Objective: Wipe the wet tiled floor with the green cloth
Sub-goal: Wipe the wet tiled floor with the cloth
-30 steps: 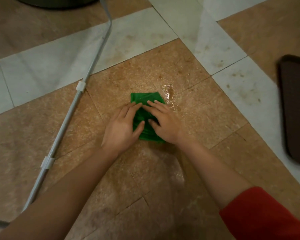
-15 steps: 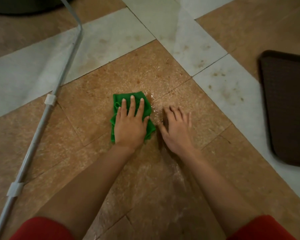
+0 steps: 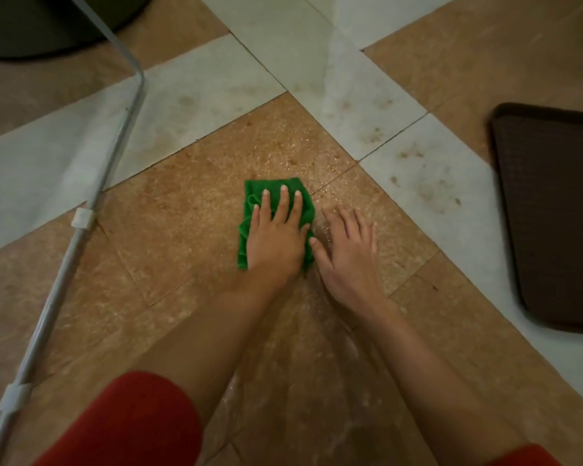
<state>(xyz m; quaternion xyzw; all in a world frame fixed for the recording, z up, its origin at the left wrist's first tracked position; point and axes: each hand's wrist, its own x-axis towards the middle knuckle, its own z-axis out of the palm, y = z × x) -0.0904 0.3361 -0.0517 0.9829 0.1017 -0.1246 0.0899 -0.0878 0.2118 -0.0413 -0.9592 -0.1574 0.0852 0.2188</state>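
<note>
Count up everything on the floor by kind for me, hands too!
2 hands: left hand, right hand
1 green cloth
1 brown mat
1 grey pole
2 white clips
1 dark round object
Total: 8

Left hand (image 3: 276,238) and right hand (image 3: 349,255) lie flat (fingers straight).
</note>
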